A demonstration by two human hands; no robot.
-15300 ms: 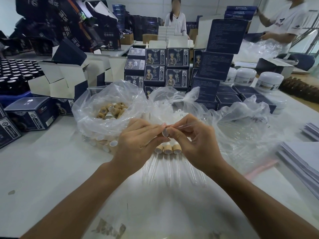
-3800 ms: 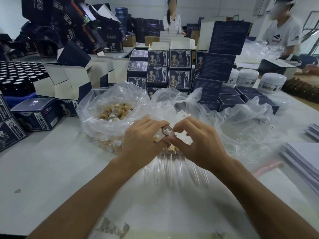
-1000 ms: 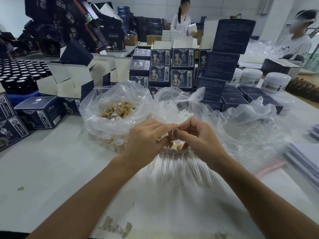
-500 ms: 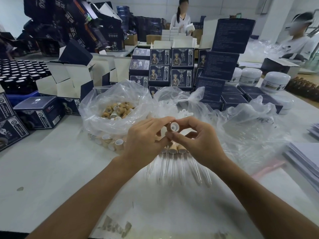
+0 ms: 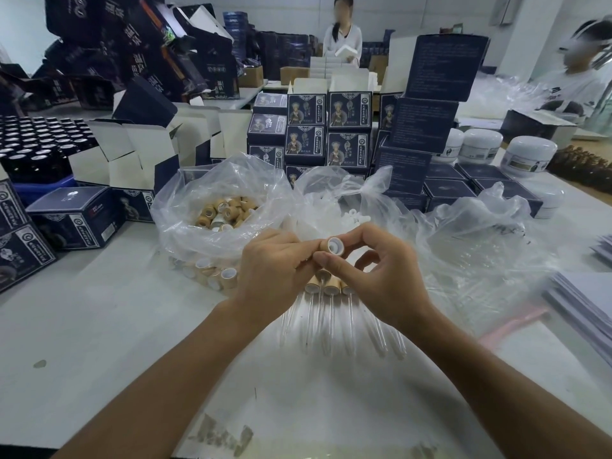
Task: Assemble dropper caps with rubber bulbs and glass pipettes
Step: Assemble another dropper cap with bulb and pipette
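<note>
Two hands [image 5: 331, 270] on unlabelled cap [image 5: 333, 245]

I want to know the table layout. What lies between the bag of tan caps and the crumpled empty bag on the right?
In the head view, a clear bag of white rubber bulbs lies between the bag of tan caps and the empty bag.

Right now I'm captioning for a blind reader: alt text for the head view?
Two hands, left hand and right hand, pinch a tan cap above finished droppers on a white table. Behind are a bag of caps and stacked blue boxes.
</note>
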